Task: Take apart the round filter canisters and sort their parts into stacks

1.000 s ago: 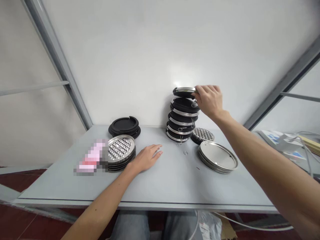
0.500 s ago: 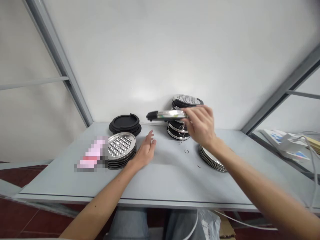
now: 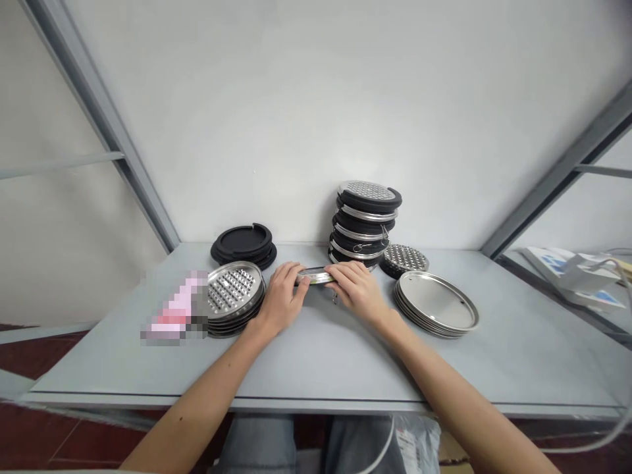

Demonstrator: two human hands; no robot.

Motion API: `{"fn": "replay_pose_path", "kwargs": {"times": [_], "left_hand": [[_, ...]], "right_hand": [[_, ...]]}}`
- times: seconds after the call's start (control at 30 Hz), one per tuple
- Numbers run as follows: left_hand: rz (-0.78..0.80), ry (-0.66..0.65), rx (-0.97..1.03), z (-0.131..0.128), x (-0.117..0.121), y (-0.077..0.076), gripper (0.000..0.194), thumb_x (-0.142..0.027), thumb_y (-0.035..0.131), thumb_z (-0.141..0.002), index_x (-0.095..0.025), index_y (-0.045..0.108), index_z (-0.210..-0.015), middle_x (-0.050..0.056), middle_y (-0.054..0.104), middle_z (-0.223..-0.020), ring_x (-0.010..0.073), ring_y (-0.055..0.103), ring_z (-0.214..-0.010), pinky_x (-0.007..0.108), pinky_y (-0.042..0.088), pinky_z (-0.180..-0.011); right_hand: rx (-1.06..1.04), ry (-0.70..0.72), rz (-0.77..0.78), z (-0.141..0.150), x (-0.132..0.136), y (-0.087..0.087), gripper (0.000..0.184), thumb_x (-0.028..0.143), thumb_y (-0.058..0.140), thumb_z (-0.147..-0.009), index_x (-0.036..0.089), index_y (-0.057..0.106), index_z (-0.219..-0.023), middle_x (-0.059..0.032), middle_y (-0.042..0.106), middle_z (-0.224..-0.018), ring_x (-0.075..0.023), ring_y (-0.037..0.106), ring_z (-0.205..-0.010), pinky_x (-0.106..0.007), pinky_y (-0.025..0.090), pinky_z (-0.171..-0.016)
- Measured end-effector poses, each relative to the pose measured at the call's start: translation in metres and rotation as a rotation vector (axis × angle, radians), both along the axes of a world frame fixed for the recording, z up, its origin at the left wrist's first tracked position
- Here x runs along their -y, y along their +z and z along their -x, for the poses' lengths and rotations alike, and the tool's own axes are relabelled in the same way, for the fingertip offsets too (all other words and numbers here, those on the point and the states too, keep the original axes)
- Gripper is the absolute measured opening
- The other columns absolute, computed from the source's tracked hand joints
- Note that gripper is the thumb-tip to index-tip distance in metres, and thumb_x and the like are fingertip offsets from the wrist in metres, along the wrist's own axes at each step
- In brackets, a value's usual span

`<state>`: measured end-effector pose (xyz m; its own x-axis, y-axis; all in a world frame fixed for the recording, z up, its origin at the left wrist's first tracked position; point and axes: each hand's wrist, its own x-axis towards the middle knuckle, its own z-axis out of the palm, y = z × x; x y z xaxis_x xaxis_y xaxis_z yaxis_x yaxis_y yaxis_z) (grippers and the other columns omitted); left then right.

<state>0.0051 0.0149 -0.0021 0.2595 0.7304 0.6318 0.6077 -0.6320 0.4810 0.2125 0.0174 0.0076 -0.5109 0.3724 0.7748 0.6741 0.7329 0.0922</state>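
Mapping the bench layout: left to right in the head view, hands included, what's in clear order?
Pixelated pink item → grater-disc stack → left hand → held metal-rimmed piece → right hand → smooth metal disc stack.

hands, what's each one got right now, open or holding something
Left hand: closed on the left side of a silver-rimmed disc.
Right hand: closed on the right side of the same disc.

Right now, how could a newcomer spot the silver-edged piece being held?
On the grey table, find the tall black-and-silver stack by the wall. Nearer the person and slightly left, the left hand and right hand hold the silver-edged piece. It alone is held; the discs at right sit stacked.
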Motion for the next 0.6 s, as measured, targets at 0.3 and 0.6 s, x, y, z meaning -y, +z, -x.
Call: {"fn": "replay_pose_path", "kwargs": {"times": [0.3,0.6], "left_hand": [[0.015,-0.171,-0.213,0.006,0.002,0.005,0.042,-0.046,0.061,-0.087,-0.021,0.058,-0.120,0.008,0.064,-0.120,0.0251,0.059,-0.110,0.041,0.045,-0.096],[-0.046,-0.125,-0.248,0.002,0.002,0.001,0.041,-0.044,0.058,-0.088,-0.019,0.058,-0.121,0.009,0.065,-0.120,0.0261,0.060,-0.110,0.043,0.046,-0.095]], "right_hand": [[-0.024,0.098,0.123,-0.014,0.008,-0.013,0.032,0.024,0.057,-0.087,0.018,0.056,-0.119,-0.0116,0.066,-0.108,-0.0244,0.059,-0.100,-0.042,0.049,-0.087],[-0.112,-0.033,0.323,-0.018,0.005,-0.015,0.047,0.020,0.060,-0.077,0.017,0.054,-0.123,-0.0144,0.058,-0.122,-0.0277,0.054,-0.113,-0.047,0.047,-0.095]]}}
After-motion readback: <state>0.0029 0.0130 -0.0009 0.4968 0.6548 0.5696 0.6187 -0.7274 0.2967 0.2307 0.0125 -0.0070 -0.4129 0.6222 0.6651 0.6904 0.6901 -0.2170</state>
